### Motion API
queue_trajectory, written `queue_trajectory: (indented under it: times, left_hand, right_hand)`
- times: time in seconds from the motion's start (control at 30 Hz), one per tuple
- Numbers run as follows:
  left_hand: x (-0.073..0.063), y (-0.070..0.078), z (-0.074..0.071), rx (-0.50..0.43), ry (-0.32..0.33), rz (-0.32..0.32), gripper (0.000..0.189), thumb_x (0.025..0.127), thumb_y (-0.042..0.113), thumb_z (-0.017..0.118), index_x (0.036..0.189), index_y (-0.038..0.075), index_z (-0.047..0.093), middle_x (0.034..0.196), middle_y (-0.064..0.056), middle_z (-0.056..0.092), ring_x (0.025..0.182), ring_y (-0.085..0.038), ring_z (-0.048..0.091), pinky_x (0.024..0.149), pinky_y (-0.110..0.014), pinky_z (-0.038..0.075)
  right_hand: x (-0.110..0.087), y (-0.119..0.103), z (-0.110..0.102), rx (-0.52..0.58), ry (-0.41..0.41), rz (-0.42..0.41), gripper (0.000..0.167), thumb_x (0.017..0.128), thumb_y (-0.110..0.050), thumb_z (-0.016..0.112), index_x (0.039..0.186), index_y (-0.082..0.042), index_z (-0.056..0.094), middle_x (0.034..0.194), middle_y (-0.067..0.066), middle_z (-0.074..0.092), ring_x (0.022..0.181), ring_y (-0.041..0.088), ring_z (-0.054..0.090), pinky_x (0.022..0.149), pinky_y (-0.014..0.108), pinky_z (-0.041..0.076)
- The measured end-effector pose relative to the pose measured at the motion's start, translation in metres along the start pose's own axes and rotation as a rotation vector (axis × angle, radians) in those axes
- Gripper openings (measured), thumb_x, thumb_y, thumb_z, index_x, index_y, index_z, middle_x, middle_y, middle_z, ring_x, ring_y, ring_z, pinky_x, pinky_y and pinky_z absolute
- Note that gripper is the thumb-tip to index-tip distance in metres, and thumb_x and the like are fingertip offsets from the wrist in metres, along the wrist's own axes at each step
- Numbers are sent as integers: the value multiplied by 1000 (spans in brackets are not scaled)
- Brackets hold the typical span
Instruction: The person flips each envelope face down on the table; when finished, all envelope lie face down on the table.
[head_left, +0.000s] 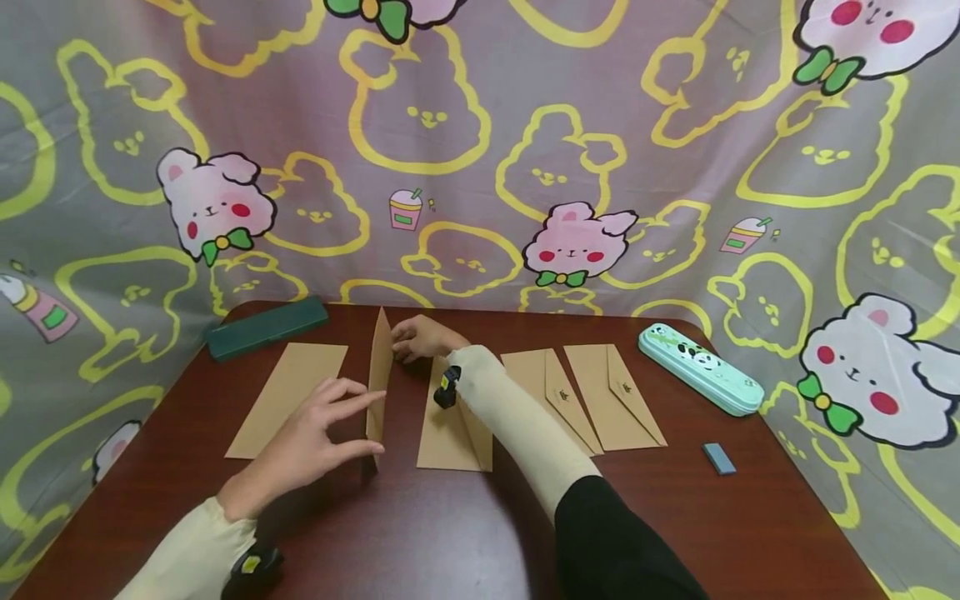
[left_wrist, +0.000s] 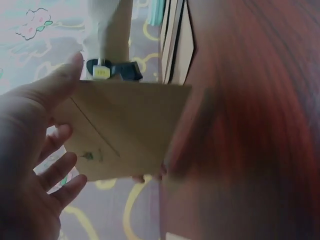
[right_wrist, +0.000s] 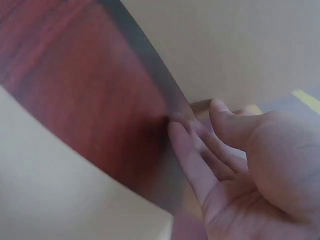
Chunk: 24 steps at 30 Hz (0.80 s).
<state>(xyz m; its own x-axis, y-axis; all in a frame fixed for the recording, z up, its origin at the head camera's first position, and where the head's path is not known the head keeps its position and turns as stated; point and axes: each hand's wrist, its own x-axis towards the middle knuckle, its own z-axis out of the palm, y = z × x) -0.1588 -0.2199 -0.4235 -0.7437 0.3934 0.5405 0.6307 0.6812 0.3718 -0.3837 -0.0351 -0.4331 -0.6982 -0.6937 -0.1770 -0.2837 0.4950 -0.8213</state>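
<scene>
A brown paper envelope (head_left: 378, 375) stands upright on its edge between my hands, with its flap line and a small print showing in the left wrist view. My left hand (head_left: 318, 429) is beside its near part, fingers spread and fairly straight, index fingertip and thumb tip overlapping the paper in the head view. At the far end my right hand (head_left: 427, 337) holds the envelope's edge between thumb and curled fingers (right_wrist: 190, 160). Beneath my right forearm lies another envelope (head_left: 442, 433), partly covered by it.
To the left a flat envelope (head_left: 288, 400) lies by a dark green case (head_left: 267, 327). Two more envelopes, one (head_left: 551, 396) next to another (head_left: 613, 396), lie on the right. Beyond them are a mint panda pencil case (head_left: 701, 369) and a small blue eraser-like block (head_left: 719, 458). A patterned curtain (head_left: 465, 192) hangs behind the table (head_left: 420, 533).
</scene>
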Motion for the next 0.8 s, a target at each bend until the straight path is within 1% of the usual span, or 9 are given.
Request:
queue_trajectory:
  times: [0.1,0.2,0.27,0.37,0.43,0.5,0.67,0.73,0.8]
  left_hand:
    - [-2,-3,-8,7,49,11,69,66,27,97,128,12,73,113,6,67,105,-9,54,87,-15,43]
    - [-3,-6,-17,23,52,-24,67,66,28,97,126,10,74,111,6,69,104,-11,60,87,-13,44]
    - [-6,-8,-21,51,22,-79,66,68,33,95,126,10,74,111,6,69,102,-12,62,84,-17,48]
    - [-10,-13,-26,71,-62,-183,67,74,40,92,130,10,72,110,2,69,96,-15,62,73,-25,50]
    - [-12,-15,-27,70,-117,-237,68,77,44,88,133,10,70,111,-1,69,96,-18,62,71,-27,49]
    - [-14,-16,-27,57,-156,-269,69,79,47,86,135,9,69,112,-3,70,96,-20,62,69,-26,48]
    - [-16,-18,-25,60,-179,-282,71,79,51,85,134,10,69,112,-4,71,102,-23,65,73,-33,53]
    - [-15,-19,-24,71,-196,-290,72,79,53,85,134,10,69,114,-5,72,107,-28,66,79,-40,56]
    - [-15,-22,-23,90,-236,-298,74,79,55,84,135,10,69,117,-7,73,113,-33,65,87,-47,56]
  right_hand:
    - [-8,3,-13,130,8,-10,32,102,-4,61,132,4,63,122,25,71,104,30,74,89,35,61]
    - [-15,9,-29,265,70,14,30,100,-5,64,128,5,67,117,25,73,90,22,76,88,38,62]
    - [-19,10,-40,366,119,38,28,99,-4,65,125,6,68,118,24,73,85,20,75,87,40,62]
    - [-23,7,-51,431,161,59,27,99,-7,66,123,5,70,122,20,73,85,18,75,87,39,62]
    - [-25,4,-56,425,161,55,28,99,-8,67,124,5,70,125,20,72,87,18,75,86,38,62]
    - [-27,1,-58,393,158,50,29,99,-10,68,124,4,71,125,20,72,88,17,76,82,36,63]
    - [-27,-2,-56,324,175,37,28,98,-11,70,121,4,73,121,18,75,85,14,76,71,32,63]
    - [-27,-1,-53,298,181,37,26,97,-12,71,119,2,75,119,17,76,83,14,76,69,32,62]
    - [-25,2,-50,262,180,46,22,97,-12,72,114,-1,77,114,15,78,81,14,76,68,34,62]
